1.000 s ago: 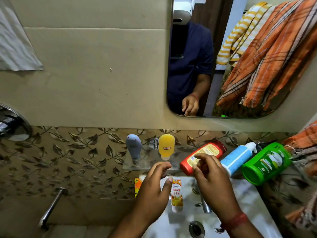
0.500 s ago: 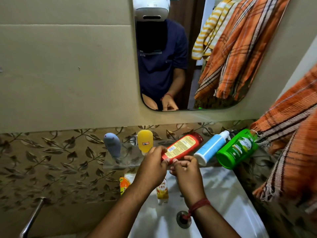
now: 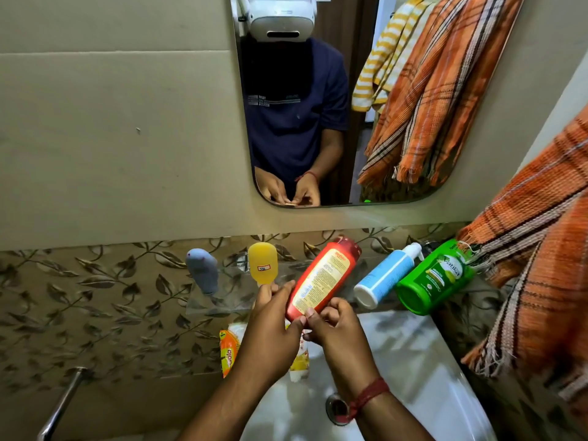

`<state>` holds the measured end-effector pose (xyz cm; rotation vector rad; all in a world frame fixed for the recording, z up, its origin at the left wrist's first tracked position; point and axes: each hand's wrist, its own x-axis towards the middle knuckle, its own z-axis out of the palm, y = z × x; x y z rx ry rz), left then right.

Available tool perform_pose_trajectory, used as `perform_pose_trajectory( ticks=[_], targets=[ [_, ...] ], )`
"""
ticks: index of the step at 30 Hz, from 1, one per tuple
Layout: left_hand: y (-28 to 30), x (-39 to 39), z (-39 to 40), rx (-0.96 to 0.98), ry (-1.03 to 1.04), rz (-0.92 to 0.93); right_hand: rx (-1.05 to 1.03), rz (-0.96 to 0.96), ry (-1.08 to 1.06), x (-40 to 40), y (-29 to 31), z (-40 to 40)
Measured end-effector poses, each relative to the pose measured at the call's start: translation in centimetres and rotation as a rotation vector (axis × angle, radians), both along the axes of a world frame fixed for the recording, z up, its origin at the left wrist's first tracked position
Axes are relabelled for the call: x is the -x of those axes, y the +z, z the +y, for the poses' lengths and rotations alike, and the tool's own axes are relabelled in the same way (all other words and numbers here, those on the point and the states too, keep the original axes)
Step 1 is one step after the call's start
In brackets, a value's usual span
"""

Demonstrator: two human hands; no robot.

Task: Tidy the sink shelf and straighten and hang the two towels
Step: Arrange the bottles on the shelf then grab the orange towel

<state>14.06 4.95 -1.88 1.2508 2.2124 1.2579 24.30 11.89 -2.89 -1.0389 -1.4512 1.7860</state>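
A glass shelf (image 3: 229,302) under the mirror carries a grey bottle (image 3: 202,270), a yellow bottle (image 3: 262,262), a blue-and-white pump bottle (image 3: 385,276) and a green bottle (image 3: 434,276). Both hands hold a red bottle (image 3: 321,276) by its lower end, above the shelf's front edge. My left hand (image 3: 273,326) grips its left side, my right hand (image 3: 337,326) its base. An orange checked towel (image 3: 541,265) hangs bunched at the right. A yellow striped towel (image 3: 381,55) shows only in the mirror.
The white sink basin (image 3: 413,377) lies below the hands, its drain (image 3: 337,409) near my right wrist. An orange tube (image 3: 229,348) and a small yellow-white tube (image 3: 300,361) lie at the basin's back rim. A metal pipe (image 3: 60,405) juts out lower left.
My left hand rose from above the basin and joined my right on the red bottle. The bottle's lower end has come up off the shelf. The view shifted right.
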Motion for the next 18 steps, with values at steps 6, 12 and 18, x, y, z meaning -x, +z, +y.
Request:
perform_pose_trajectory(
  ticks=[6, 12, 18],
  targets=[
    [1.2, -0.9, 1.7, -0.100, -0.002, -0.038, -0.288, -0.150, 0.038, -0.6, 2.7, 3.0],
    [2.1, -1.7, 4.6, -0.186, 0.014, -0.082, -0.592, -0.395, 0.098, -0.3, 6.5, 6.8],
    [2.6, -2.3, 6.0, -0.173, -0.012, -0.133, -0.649, -0.451, 0.186, -0.4, 7.1, 8.8]
  ],
)
